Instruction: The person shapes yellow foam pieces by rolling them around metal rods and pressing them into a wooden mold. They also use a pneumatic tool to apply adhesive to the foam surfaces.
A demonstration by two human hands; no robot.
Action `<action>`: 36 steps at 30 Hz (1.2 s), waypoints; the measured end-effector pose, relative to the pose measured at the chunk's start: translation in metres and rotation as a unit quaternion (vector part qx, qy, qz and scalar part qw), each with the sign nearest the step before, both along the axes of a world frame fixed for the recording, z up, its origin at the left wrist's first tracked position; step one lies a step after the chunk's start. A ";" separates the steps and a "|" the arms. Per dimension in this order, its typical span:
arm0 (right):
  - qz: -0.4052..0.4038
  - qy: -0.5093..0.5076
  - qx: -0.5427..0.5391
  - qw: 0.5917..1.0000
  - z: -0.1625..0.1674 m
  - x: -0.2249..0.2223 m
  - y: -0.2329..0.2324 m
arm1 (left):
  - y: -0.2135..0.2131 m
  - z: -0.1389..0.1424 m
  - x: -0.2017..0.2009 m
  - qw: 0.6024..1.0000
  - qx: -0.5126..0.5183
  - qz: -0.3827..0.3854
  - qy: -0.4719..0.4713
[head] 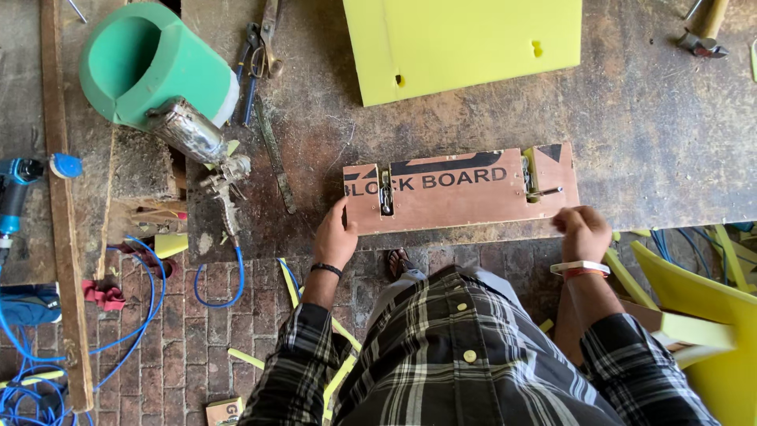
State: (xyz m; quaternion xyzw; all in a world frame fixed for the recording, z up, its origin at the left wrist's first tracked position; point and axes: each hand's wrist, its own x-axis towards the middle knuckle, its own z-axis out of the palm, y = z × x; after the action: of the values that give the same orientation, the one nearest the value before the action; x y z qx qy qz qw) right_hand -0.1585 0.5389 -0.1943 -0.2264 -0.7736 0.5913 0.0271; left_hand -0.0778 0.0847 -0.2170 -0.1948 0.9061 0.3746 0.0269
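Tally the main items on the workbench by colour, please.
Brown: 1, the plywood board that the left hand grips
Yellow: 1, a panel
Green: 1, a foam cylinder
Total: 3

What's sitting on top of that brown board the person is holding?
On the brown board sit two metal hinges: one near the left hand, one near the right hand. The workbench lies beneath; the board's underside is hidden.
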 end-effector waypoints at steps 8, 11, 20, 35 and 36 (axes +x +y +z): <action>0.126 -0.100 0.189 0.969 -0.001 -0.038 0.026 | 0.023 0.002 -0.008 0.957 0.231 0.166 -0.064; 0.131 -0.110 0.179 0.969 0.004 -0.041 0.041 | 0.018 0.000 -0.009 0.927 0.329 0.176 -0.048; 0.153 -0.139 0.104 0.973 -0.010 -0.025 0.071 | 0.038 0.005 0.015 0.925 0.327 0.191 -0.011; 0.312 0.236 0.079 0.917 0.050 0.045 -0.112 | -0.019 0.025 0.091 0.923 0.311 0.225 -0.026; 0.320 0.222 0.054 0.919 0.053 0.044 -0.129 | -0.031 0.028 0.095 0.921 0.313 0.226 -0.045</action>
State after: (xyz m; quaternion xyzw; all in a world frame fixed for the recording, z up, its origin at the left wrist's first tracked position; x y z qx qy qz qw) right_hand -0.1145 0.4099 -0.1413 0.1724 -0.8096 0.5608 0.0194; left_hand 0.0170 0.0538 -0.1891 -0.3929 0.6719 0.6264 0.0414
